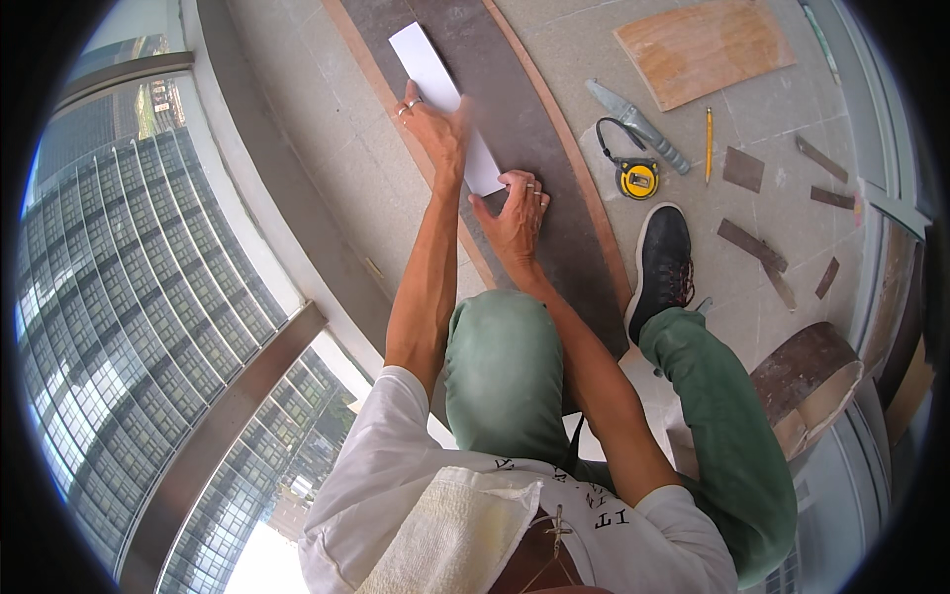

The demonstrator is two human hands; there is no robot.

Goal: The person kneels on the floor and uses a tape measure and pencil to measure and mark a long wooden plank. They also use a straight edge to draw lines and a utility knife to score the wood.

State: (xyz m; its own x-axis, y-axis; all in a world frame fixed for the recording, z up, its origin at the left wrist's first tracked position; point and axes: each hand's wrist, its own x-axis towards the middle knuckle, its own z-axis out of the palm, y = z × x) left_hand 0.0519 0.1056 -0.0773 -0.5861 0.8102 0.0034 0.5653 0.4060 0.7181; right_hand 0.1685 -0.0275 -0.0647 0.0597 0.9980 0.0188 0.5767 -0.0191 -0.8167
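A long white strip [426, 56] lies at a slant on a dark brown sheet [574, 238] with paler edges. I cannot tell whether it is paper or board. My left hand [433, 129] lies across the strip's middle, ringed fingers curled at its left edge, thumb side blurred at the right edge. Closer to me, my right hand [516, 216] holds the strip's near end, its fingers bent at the right corner and thumb on the left.
Right of the sheet lie a yellow tape measure [637, 179], a grey-handled knife or saw [643, 127], a yellow pencil [709, 147], a wooden board [705, 48] and several brown offcuts [752, 245]. My shoe [664, 259] stands beside the sheet. Windows [139, 257] line the left.
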